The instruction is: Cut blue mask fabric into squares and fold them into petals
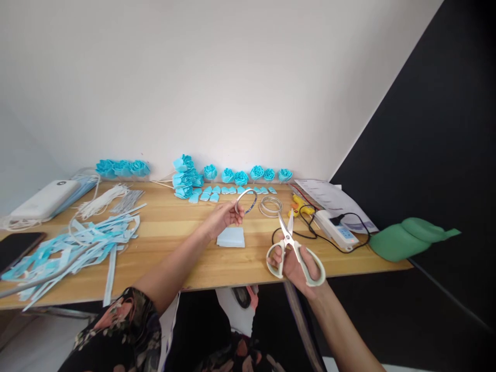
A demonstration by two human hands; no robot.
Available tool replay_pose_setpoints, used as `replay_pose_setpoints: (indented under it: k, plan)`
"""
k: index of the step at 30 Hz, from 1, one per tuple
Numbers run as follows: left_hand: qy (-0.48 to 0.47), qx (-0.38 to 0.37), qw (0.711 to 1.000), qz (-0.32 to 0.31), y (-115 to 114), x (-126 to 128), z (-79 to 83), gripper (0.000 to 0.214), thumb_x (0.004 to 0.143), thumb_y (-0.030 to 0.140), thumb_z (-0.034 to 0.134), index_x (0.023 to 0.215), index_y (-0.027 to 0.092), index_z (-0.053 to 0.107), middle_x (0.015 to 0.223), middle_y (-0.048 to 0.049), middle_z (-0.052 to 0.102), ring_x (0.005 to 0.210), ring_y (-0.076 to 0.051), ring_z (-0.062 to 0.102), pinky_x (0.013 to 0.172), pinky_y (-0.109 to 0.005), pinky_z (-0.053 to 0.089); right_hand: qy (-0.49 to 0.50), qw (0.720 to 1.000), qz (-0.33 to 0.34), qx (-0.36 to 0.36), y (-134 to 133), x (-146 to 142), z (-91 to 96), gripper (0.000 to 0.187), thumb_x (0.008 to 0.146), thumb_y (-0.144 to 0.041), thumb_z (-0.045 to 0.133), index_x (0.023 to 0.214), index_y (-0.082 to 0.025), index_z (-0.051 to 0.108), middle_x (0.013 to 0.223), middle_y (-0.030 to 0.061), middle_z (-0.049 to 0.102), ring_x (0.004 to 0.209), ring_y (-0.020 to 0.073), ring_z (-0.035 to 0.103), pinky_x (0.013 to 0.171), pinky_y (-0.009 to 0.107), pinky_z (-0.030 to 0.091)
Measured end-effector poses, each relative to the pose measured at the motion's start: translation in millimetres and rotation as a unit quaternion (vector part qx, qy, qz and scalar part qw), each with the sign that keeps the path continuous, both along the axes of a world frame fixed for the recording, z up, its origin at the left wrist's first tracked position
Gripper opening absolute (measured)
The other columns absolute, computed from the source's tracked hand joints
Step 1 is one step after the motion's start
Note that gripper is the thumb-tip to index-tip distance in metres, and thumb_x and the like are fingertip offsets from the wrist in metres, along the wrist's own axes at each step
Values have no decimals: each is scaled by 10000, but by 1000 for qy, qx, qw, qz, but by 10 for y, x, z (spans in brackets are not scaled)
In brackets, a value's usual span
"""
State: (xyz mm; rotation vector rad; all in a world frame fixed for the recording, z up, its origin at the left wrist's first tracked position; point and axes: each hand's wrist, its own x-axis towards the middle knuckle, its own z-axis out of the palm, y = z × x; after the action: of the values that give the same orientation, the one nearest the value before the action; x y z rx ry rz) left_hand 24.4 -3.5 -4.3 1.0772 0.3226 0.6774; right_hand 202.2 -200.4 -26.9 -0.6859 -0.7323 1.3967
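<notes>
My left hand (227,217) pinches a thin ring (252,205), pale outside with dark marks on its inner face, and holds it up over the table. In my right hand (296,266) is a pair of scissors (287,237) with cream handles, blades spread and pointing away from me. Below the ring lies a folded light-blue sheet (231,237). Just beyond the scissors, several thin metal-coloured rings (270,206) rest in a stack on the wood. Small cut blue pieces (214,197) lie in rows behind my left hand.
Blue flowers (241,178) line the wall. Blue and white strips (85,245), white cords (103,201), a white power bank (44,200) and a phone (19,248) are at left. A yellow glue gun (302,205), power strip (337,230), papers (333,199) and green bottle (406,238) are at right.
</notes>
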Motion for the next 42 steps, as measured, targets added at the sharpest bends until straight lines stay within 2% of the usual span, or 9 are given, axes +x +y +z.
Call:
replay_pose_setpoints:
  k: [10, 18, 21, 23, 25, 28, 33, 37, 42]
  plan:
    - [49, 30, 998, 2, -8, 23, 100, 418, 788, 513, 639, 824, 97, 662, 755, -84, 648, 644, -152, 609, 640, -274, 479, -183, 965, 184, 26, 377, 50, 289, 509, 869, -530, 568, 1219, -160, 549, 871, 83, 624, 640, 152, 583, 541, 262, 461]
    - [70, 58, 996, -21, 52, 30, 184, 379, 823, 469, 609, 849, 96, 668, 788, -106, 659, 695, -174, 627, 683, -299, 493, -240, 950, 197, 26, 491, 168, 407, 569, 863, -577, 547, 1239, -151, 530, 893, 89, 615, 674, 158, 584, 557, 262, 454]
    - [80, 50, 996, 6, 128, -70, 134, 386, 810, 481, 614, 818, 97, 660, 809, -101, 653, 670, -163, 621, 661, -289, 491, -343, 926, 161, 4, 488, 312, 466, 547, 853, -541, 573, 1261, -183, 505, 919, 87, 624, 706, 169, 583, 564, 261, 426]
    - [89, 31, 995, 36, 184, -156, 76, 394, 805, 491, 609, 804, 99, 651, 800, -94, 647, 655, -158, 615, 642, -280, 487, -497, 863, 91, -20, 513, 381, 512, 504, 837, -444, 615, 1271, -220, 493, 892, 61, 638, 712, 177, 584, 593, 269, 415]
    - [101, 13, 992, 69, 223, -248, 25, 383, 801, 489, 606, 794, 107, 641, 778, -81, 636, 641, -152, 605, 619, -270, 477, -666, 745, 29, -30, 553, 394, 558, 457, 815, -334, 627, 1248, -238, 517, 893, 54, 660, 768, 207, 602, 668, 297, 418]
    - [131, 39, 985, 106, 223, -389, 18, 362, 837, 481, 557, 804, 130, 641, 778, -65, 628, 621, -141, 577, 588, -257, 452, -816, 576, 45, -5, 622, 318, 652, 393, 788, -239, 613, 1179, -222, 587, 939, 94, 682, 874, 266, 620, 732, 324, 414]
    - [245, 295, 911, 154, 143, -545, 139, 199, 803, 348, 636, 751, 164, 692, 706, -35, 617, 644, -143, 525, 585, -229, 386, -926, 366, 97, 0, 930, 227, 963, 237, 842, -374, 602, 962, -184, 678, 787, 143, 681, 760, 314, 636, 636, 342, 397]
    - [256, 426, 856, 145, 114, -553, 106, 143, 835, 272, 592, 839, 186, 706, 839, -63, 664, 759, -176, 575, 659, -248, 407, -943, 332, -5, 23, 1552, 317, 1095, 197, 908, -294, 541, 1047, -188, 631, 986, 133, 663, 888, 280, 625, 651, 305, 400]
    - [268, 453, 838, 140, 118, -574, -13, 152, 856, 267, 562, 881, 202, 697, 896, -80, 683, 841, -209, 613, 763, -296, 441, -948, 307, -78, 23, 2332, 344, 866, 264, 923, -211, 521, 1180, -154, 541, 1077, 143, 585, 947, 255, 569, 650, 280, 397]
